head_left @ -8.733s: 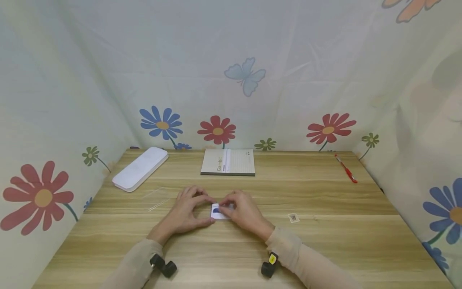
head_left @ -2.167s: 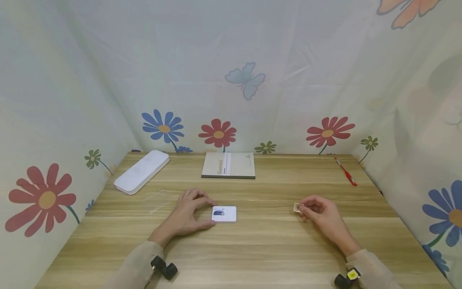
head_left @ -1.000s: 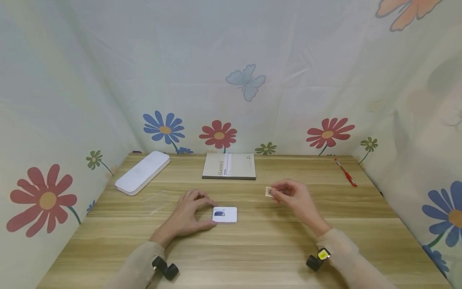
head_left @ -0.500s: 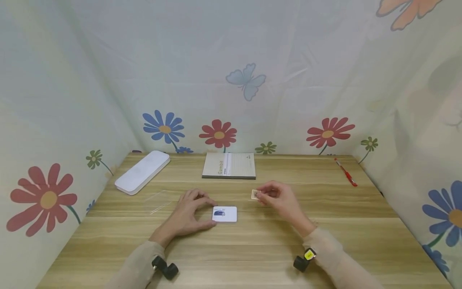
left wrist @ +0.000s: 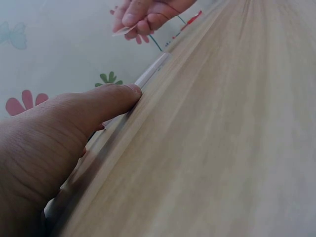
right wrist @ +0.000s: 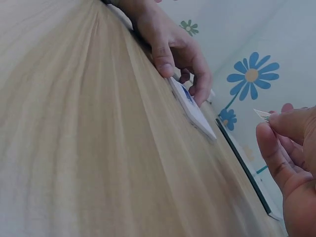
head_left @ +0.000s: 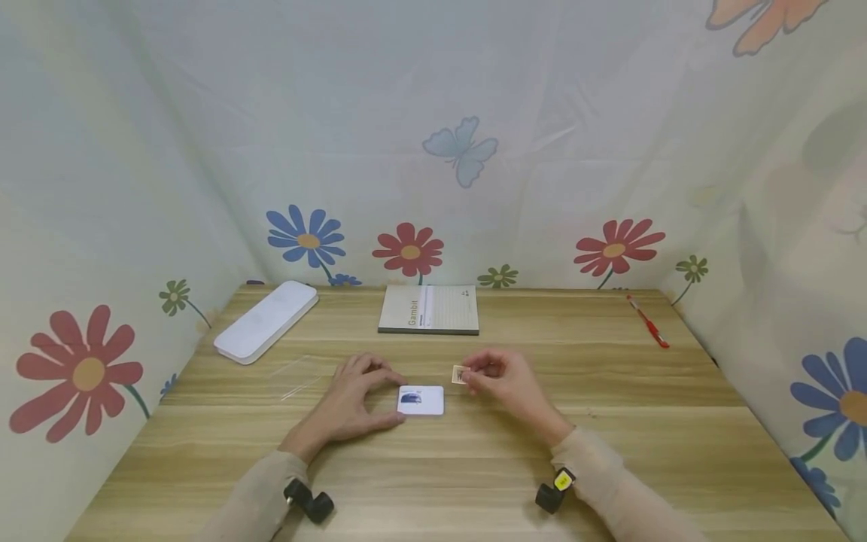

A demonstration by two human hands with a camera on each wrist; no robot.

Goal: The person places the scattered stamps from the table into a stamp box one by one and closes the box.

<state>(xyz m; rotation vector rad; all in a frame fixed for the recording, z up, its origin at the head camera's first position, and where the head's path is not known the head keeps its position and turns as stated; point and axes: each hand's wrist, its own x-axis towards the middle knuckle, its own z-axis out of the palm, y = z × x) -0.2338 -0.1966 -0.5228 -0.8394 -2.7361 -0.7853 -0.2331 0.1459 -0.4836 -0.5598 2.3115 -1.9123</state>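
Observation:
A small white card (head_left: 431,402) with a blue picture on its left part lies flat on the table. The left hand (head_left: 352,403) holds its left end between thumb and fingers. Just beyond the card's right end, the right hand (head_left: 504,382) pinches a small pale square with a dark print (head_left: 458,374) between thumb and forefinger. In the right wrist view the square (right wrist: 261,114) is up off the table, apart from the card (right wrist: 197,114), and the left hand (right wrist: 173,49) is at the card's far end. The left wrist view has the left thumb at the card's edge.
A notebook (head_left: 429,309) lies at the table's back edge, with a white case (head_left: 266,322) at the back left. A thin transparent sheet (head_left: 296,378) lies left of the left hand. A red pen (head_left: 648,321) is at the back right.
The right hand has picked up the small square from the table at the right and carried it left to near the card. Earlier it was over the card. The left hand stays put.

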